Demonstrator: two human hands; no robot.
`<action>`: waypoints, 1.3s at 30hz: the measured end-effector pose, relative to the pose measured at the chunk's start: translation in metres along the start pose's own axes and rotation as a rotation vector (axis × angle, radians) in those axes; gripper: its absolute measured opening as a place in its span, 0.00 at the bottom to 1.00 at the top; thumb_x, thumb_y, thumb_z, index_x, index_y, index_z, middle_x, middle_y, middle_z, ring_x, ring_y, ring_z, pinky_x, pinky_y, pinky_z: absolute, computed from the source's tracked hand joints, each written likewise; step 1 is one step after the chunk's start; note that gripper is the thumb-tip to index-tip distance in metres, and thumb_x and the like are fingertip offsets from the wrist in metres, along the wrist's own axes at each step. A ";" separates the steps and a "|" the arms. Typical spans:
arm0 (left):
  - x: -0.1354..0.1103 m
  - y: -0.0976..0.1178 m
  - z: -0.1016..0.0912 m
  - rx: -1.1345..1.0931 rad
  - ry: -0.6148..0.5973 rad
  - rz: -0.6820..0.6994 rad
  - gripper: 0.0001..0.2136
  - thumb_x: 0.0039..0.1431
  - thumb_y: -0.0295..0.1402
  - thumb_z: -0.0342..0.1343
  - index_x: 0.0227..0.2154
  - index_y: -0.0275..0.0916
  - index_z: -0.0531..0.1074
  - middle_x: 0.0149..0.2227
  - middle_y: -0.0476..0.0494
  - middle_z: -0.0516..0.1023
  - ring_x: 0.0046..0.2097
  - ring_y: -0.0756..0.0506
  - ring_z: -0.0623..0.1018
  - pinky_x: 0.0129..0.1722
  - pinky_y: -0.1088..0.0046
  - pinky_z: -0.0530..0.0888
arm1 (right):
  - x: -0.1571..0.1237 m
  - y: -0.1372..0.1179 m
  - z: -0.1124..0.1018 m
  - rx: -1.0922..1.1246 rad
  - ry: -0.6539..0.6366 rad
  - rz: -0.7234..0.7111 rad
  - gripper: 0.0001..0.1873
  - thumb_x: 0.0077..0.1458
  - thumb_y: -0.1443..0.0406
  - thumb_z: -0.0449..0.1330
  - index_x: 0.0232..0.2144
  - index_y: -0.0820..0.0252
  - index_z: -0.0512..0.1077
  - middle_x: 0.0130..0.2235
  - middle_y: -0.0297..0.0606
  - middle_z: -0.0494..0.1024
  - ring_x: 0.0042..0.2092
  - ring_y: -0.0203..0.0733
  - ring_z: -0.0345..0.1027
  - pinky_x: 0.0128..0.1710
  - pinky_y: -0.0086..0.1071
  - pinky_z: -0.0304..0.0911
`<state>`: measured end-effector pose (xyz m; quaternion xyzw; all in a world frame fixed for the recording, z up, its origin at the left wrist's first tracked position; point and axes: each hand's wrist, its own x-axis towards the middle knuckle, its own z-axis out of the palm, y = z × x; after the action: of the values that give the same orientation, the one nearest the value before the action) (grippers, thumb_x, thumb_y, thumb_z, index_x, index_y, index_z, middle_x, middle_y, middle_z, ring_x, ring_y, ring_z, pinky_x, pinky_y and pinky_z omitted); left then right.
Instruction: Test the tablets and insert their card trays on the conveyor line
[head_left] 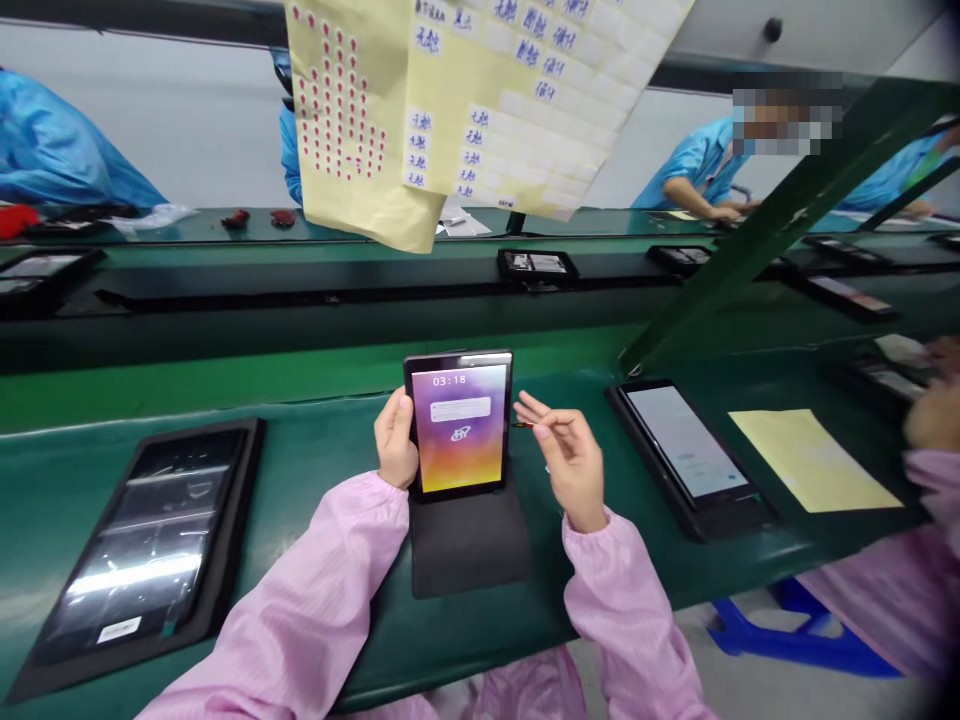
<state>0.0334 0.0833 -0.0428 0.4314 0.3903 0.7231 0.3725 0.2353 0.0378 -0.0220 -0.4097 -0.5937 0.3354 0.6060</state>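
A tablet [463, 430] with a lit purple and orange screen showing 03:18 stands tilted up in front of me. My left hand [395, 437] grips its left edge, thumb along the front. Beneath its lower edge a dark foam pad [471, 545] lies on the green bench. Just right of the tablet, my right hand [568, 450] pinches a small thin piece [524, 425] with a reddish and yellowish tint between thumb and fingertips. That piece is too small to name, and its tip is close to the tablet's right edge.
A dark-screened tablet [142, 540] lies on a pad at left; a lit tablet [686, 440] lies at right beside a yellow sheet [814, 460]. Yellow label sheets [480, 130] hang overhead. A green post [750, 240] slants at right. A co-worker's sleeve [892, 590] is at far right.
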 end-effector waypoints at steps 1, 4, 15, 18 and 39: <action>-0.001 0.000 0.000 0.015 0.005 0.022 0.20 0.58 0.49 0.54 0.37 0.36 0.77 0.37 0.41 0.79 0.38 0.45 0.77 0.39 0.70 0.72 | -0.002 -0.002 -0.002 -0.077 -0.012 -0.057 0.03 0.62 0.62 0.56 0.36 0.53 0.64 0.55 0.42 0.74 0.54 0.47 0.71 0.55 0.50 0.65; -0.001 -0.001 -0.001 0.024 -0.021 0.033 0.19 0.59 0.48 0.54 0.38 0.37 0.77 0.38 0.41 0.79 0.40 0.44 0.77 0.41 0.70 0.72 | -0.016 -0.003 -0.002 -0.434 -0.283 -0.314 0.01 0.59 0.64 0.59 0.34 0.51 0.69 0.51 0.36 0.78 0.55 0.48 0.70 0.56 0.50 0.61; 0.015 0.003 -0.001 -0.059 -0.147 0.013 0.16 0.60 0.43 0.51 0.39 0.36 0.76 0.40 0.41 0.78 0.41 0.43 0.76 0.42 0.69 0.72 | 0.031 -0.011 -0.001 -0.787 -0.568 -0.808 0.09 0.60 0.68 0.57 0.36 0.48 0.74 0.49 0.30 0.79 0.50 0.41 0.73 0.44 0.38 0.63; 0.031 0.028 -0.004 0.008 -0.332 0.061 0.18 0.58 0.46 0.51 0.37 0.37 0.77 0.37 0.41 0.78 0.39 0.42 0.76 0.40 0.68 0.72 | 0.056 -0.051 -0.012 -0.662 -0.231 -0.824 0.07 0.55 0.68 0.63 0.35 0.48 0.74 0.43 0.30 0.82 0.46 0.43 0.75 0.47 0.42 0.64; 0.023 0.080 0.026 0.234 -0.225 0.488 0.05 0.60 0.32 0.56 0.31 0.36 0.74 0.28 0.48 0.72 0.25 0.54 0.71 0.24 0.79 0.67 | 0.085 -0.118 0.018 -0.655 -0.584 -0.397 0.04 0.61 0.64 0.55 0.34 0.55 0.63 0.30 0.30 0.78 0.31 0.34 0.76 0.29 0.25 0.66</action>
<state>0.0333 0.0760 0.0440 0.6301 0.3116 0.6891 0.1762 0.2141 0.0639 0.1208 -0.3464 -0.8803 0.1096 0.3052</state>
